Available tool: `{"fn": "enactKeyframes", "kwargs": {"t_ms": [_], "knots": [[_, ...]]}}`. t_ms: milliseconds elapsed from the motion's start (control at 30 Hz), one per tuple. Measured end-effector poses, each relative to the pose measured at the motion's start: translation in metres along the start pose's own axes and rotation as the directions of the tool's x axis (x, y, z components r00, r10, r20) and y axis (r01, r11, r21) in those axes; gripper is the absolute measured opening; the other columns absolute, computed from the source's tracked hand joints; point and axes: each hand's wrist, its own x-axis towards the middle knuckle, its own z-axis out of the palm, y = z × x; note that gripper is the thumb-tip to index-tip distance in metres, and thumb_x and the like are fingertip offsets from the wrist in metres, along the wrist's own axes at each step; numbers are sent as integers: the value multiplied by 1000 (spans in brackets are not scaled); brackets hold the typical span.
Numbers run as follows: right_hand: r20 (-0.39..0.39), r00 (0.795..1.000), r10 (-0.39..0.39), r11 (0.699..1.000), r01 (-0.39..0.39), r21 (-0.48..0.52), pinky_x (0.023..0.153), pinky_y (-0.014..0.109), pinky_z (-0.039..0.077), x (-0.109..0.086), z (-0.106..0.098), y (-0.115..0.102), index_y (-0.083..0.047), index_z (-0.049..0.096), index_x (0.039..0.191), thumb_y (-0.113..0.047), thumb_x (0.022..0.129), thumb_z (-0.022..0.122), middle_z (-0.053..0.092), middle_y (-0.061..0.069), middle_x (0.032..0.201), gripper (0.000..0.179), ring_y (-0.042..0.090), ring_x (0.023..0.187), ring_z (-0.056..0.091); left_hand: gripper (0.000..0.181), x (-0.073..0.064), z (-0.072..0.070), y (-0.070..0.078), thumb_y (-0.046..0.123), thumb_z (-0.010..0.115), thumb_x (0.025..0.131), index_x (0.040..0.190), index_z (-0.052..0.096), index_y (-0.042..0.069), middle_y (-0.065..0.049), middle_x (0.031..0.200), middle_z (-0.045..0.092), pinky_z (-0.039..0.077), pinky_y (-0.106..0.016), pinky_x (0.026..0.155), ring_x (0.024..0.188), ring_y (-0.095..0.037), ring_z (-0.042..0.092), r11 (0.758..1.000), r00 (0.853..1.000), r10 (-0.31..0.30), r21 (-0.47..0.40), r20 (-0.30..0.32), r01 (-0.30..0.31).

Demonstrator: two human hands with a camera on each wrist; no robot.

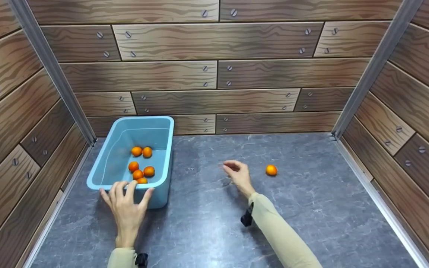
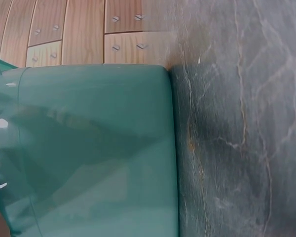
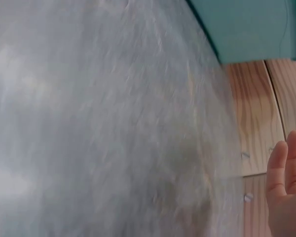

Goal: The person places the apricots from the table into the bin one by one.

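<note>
At the left stands a light-blue plastic bin [image 1: 167,156] with several small oranges [image 1: 147,152] lying inside. My left hand [image 1: 127,212] grips its near rim, the fingers curled over the edge and the thumb spread to the right. In the left wrist view the bin's outer wall [image 2: 93,148] fills the left side. To the right of the bin, my right hand [image 1: 240,176] hangs over the floor with its fingers loosely bent and nothing in them. One single orange [image 1: 271,170] sits on the floor just right of that hand. The right wrist view shows some of its fingers [image 3: 293,168].
Grey marbled flooring [image 1: 207,223] lies under everything. Wood-patterned panels [image 1: 214,74] wall in the back and both sides, with metal strips [image 1: 378,208] along the edges. The bin stands close to the left and back walls.
</note>
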Motion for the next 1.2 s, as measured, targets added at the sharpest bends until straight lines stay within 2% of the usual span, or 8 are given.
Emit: {"fn": "enactKeyframes", "kwargs": {"t_ms": [233, 367, 467, 567, 700, 900, 1067, 1200], "knots": [[-75, 997, 12, 1000, -12, -2, 66, 28, 57, 9, -20, 34, 11, 66, 110, -5, 89, 70, 70, 25, 104, 26, 13, 80, 66, 56, -1, 0, -2, 57, 74, 79, 101, 66, 7, -15, 104, 55, 2, -71, 113, 114, -36, 46, 1000, 1000, -8, 2, 6, 8], [-156, 987, -35, 994, 18, -111, 70, 23, 54, 8, -32, 44, 4, 71, 105, -8, 88, 72, 72, 19, 101, 21, 22, 88, 67, 55, -4, -1, -3, 57, 74, 78, 101, 66, 7, -16, 104, 56, 2, -71, 113, 113, -37, 46, 1000, 1000, -10, 6, -2, 10], [-240, 968, -72, 974, 16, -228, 72, 18, 49, 7, -44, 48, -3, 74, 99, -10, 87, 74, 73, 14, 97, 15, 21, 89, 66, 56, -4, -2, -3, 57, 74, 78, 100, 66, 6, -18, 104, 56, 2, -70, 114, 113, -38, 47, 1000, 1000, -7, 3, -15, 7], [-330, 941, -78, 968, -7, -251, 72, 16, 46, 7, -58, 51, -1, 74, 96, -7, 85, 74, 73, 14, 93, 13, 16, 84, 65, 60, -3, 0, -2, 62, 69, 80, 100, 67, 6, -19, 104, 57, 1, -69, 114, 114, -39, 47, 1000, 1000, 1, -1, -21, -1], [-408, 912, -43, 981, -39, -191, 67, 16, 45, 11, -81, 53, 1, 73, 97, -4, 85, 72, 71, 12, 89, 13, 9, 76, 61, 63, 0, 2, -1, 67, 64, 82, 100, 67, 6, -18, 104, 58, 0, -69, 115, 113, -39, 47, 1000, 999, 6, -15, -36, -7], [-475, 880, 22, 981, -111, -160, 63, 15, 44, 12, -108, 59, -1, 73, 102, -8, 86, 71, 68, 8, 86, 17, 4, 70, 57, 60, 0, 1, 0, 63, 68, 80, 99, 66, 7, -17, 103, 56, -1, -68, 115, 112, -38, 46, 1000, 999, -5, -22, -31, 4], [-536, 837, 114, 972, -205, -114, 71, 17, 45, 12, -125, 66, -4, 69, 113, -15, 89, 71, 65, 11, 102, 26, 12, 86, 57, 58, 0, 1, 0, 62, 69, 81, 100, 66, 7, -17, 104, 56, 1, -69, 114, 113, -38, 46, 1000, 1000, -3, 1, -4, 3], [-547, 815, 190, 962, -267, -63, 82, 26, 45, 12, -134, 70, -5, 66, 120, -19, 89, 72, 62, 12, 118, 34, 20, 101, 57, 56, 1, 2, -1, 58, 73, 79, 100, 66, 7, -17, 104, 56, 1, -70, 114, 113, -38, 46, 1000, 1000, 0, 1, -3, 0]]}}
